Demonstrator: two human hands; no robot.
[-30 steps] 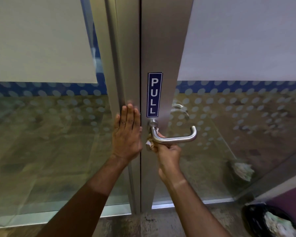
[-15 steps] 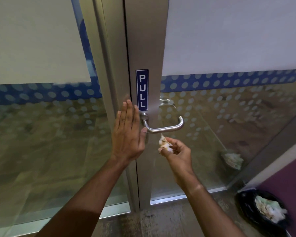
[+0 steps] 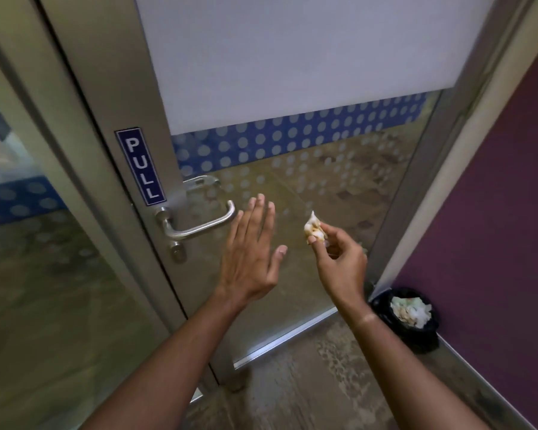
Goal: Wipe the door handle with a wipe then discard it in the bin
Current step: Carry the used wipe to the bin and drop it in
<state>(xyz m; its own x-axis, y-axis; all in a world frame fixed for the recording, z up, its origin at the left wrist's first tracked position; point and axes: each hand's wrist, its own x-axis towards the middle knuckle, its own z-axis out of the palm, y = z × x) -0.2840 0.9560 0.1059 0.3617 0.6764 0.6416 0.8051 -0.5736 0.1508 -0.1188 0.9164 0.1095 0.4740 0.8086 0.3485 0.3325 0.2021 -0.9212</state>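
Right hand (image 3: 339,259) fingertips are pinched on the crumpled wipe (image 3: 314,229), judged light and soft; left hand (image 3: 250,259) is spread flat, empty.

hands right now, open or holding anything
Left hand: open, flat, empty, not touching the handle.
Right hand: closed on the crumpled wipe.

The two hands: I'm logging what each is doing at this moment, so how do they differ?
The left hand is open and flat, fingers straight, holding nothing; the right hand is curled, pinching a crumpled wipe at its fingertips. The left is nearer the door handle; the right is nearer the bin. Neither touches the handle.
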